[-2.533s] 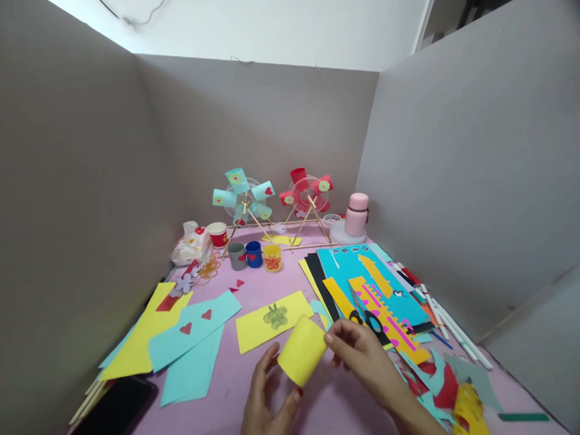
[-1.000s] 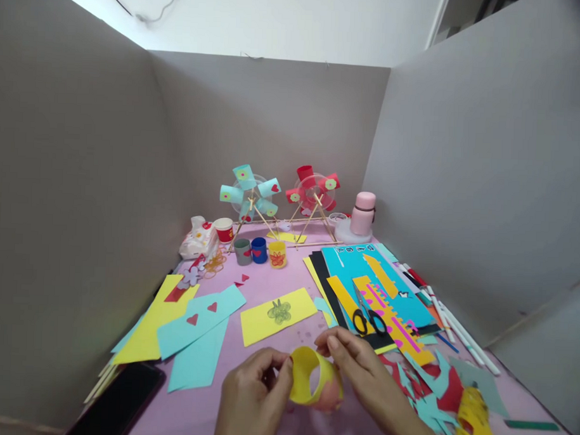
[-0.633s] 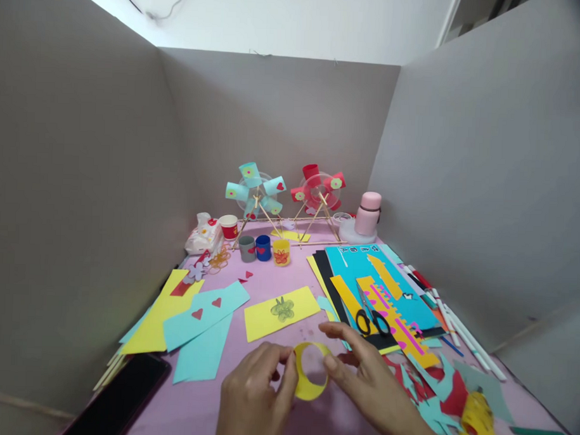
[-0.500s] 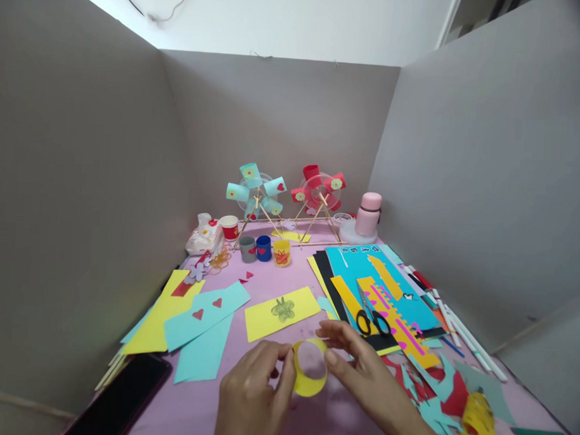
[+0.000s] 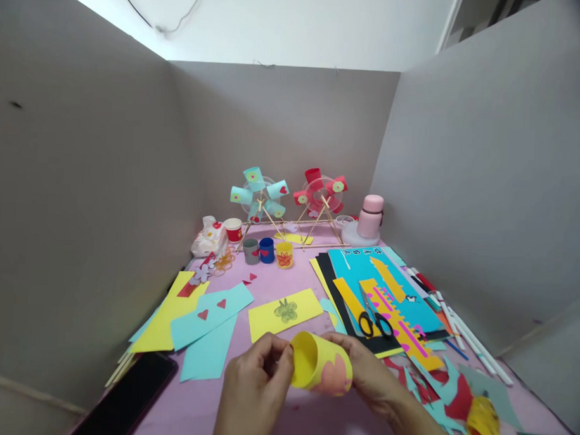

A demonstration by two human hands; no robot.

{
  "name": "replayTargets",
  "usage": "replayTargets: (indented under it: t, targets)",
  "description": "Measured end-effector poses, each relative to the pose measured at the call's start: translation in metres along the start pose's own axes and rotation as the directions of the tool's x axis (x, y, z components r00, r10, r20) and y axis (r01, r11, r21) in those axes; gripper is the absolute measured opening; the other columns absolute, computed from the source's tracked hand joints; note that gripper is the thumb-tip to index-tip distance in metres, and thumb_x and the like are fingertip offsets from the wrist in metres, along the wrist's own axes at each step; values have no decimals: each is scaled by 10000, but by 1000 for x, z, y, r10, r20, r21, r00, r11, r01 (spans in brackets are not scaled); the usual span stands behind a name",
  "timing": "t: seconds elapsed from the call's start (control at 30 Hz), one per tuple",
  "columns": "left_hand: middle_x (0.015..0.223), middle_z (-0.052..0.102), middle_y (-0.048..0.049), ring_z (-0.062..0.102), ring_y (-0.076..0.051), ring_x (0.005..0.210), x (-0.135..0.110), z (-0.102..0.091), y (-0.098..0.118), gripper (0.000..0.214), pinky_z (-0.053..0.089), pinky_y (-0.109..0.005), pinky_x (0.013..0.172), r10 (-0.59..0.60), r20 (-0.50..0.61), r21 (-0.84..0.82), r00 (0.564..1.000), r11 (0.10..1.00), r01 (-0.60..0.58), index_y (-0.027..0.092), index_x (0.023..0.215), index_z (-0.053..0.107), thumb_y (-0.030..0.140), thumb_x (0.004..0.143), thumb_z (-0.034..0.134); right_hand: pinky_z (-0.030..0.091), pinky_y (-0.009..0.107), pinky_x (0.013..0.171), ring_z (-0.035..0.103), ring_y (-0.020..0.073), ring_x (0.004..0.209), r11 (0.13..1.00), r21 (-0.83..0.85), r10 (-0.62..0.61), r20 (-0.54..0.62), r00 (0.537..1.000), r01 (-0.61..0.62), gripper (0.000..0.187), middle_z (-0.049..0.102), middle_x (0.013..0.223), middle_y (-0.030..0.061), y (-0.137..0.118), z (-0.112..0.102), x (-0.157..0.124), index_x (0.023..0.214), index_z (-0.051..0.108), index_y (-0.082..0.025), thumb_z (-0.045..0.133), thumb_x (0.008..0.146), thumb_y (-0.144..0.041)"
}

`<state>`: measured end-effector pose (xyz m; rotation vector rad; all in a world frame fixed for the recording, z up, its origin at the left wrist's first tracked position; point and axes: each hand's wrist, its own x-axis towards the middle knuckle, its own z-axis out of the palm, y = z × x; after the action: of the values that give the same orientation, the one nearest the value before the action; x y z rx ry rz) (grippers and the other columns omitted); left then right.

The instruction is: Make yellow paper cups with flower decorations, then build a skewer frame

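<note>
A yellow paper tube [image 5: 320,364] with an orange-pink flower shape on its side is held above the table near its front. My left hand [image 5: 258,384] pinches the rim at the tube's open left end between thumb and fingers. Around the back and right end of the tube is my right hand [image 5: 372,376], its fingertips partly hidden behind it. Just beyond the hands lies a yellow paper strip [image 5: 262,321] with a green-grey flower drawing on it.
Pale blue strips [image 5: 204,351] and a phone [image 5: 126,396] are on the left. Scissors [image 5: 375,325] rest on coloured sheets [image 5: 387,281] at right, beside paper scraps [image 5: 455,398]. Three small paper cups [image 5: 266,250] and two paper-and-stick wheels [image 5: 261,194] stand behind. Grey panels enclose the table.
The tube has turned from facing me end-on to lying sideways, so its flowered side now shows. My right hand has closed in around its right end.
</note>
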<state>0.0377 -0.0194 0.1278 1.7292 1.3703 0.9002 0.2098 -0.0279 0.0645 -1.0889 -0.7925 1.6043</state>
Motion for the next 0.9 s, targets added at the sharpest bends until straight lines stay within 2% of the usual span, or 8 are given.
replayTargets:
  t: [0.13, 0.23, 0.33, 0.47, 0.53, 0.63, 0.8, 0.9]
  targets:
    - [576, 568, 21, 483, -115, 533, 0, 0, -1, 259, 357, -190, 489, -20, 73, -65, 997, 998, 25, 181, 677, 614, 389, 781, 500, 364, 179, 464, 429, 57, 462, 994, -17, -108, 0, 994, 108, 140, 548, 481, -48, 2, 8, -2, 564, 643, -133, 744, 569, -230]
    - [617, 591, 8, 510, -125, 543, 1, -1, -2, 273, 393, -200, 503, -45, 146, -136, 988, 989, 65, 172, 792, 650, 392, 790, 489, 397, 206, 462, 446, 82, 467, 985, -93, -143, -2, 990, 142, 106, 552, 480, -36, 2, 10, -4, 599, 676, -140, 700, 604, -243]
    - [690, 621, -9, 528, -133, 598, 2, -2, -5, 262, 410, -206, 536, -28, 164, -165, 986, 985, 55, 167, 848, 647, 373, 784, 499, 408, 222, 468, 464, 100, 481, 965, -177, -194, 10, 981, 193, 86, 557, 496, -26, -1, 11, -8, 630, 694, -141, 662, 612, -218]
    - [590, 543, 26, 456, -110, 551, 4, -1, -10, 142, 338, -189, 489, -16, 160, -58, 987, 998, 26, 171, 666, 603, 228, 732, 490, 363, 205, 463, 418, 95, 501, 944, -231, -238, 21, 971, 236, 97, 532, 482, -35, -5, 14, -14, 558, 663, -153, 627, 627, -212]
    - [524, 459, 46, 402, -97, 512, 4, 0, -12, 166, 282, -182, 451, -38, 166, -15, 985, 999, 41, 177, 552, 518, 191, 708, 466, 361, 211, 480, 424, 101, 515, 936, -255, -239, 36, 970, 241, 115, 537, 490, -34, -6, 14, -16, 540, 652, -154, 593, 631, -194]
    - [499, 386, 54, 365, -90, 499, 4, 0, -13, 218, 239, -177, 432, -42, 170, -1, 985, 999, 43, 184, 492, 436, 202, 708, 460, 380, 227, 523, 466, 116, 546, 924, -275, -261, 55, 964, 266, 138, 580, 540, -26, -7, 13, -15, 564, 671, -154, 550, 629, -161]
    - [578, 500, 30, 432, -100, 540, 5, -4, -12, 200, 319, -180, 474, -40, 267, -226, 963, 969, 103, 152, 654, 594, 273, 764, 479, 407, 236, 535, 504, 131, 553, 930, -257, -261, 47, 964, 264, 142, 610, 539, -23, -6, 10, -12, 588, 701, -169, 563, 612, -139]
    - [580, 517, 22, 434, -96, 535, 5, -7, -12, 271, 335, -183, 480, -42, 238, -235, 970, 967, 100, 140, 675, 621, 354, 793, 503, 412, 230, 526, 501, 124, 531, 945, -222, -240, 23, 971, 239, 124, 608, 528, -28, -6, 10, -11, 590, 703, -176, 587, 600, -133]
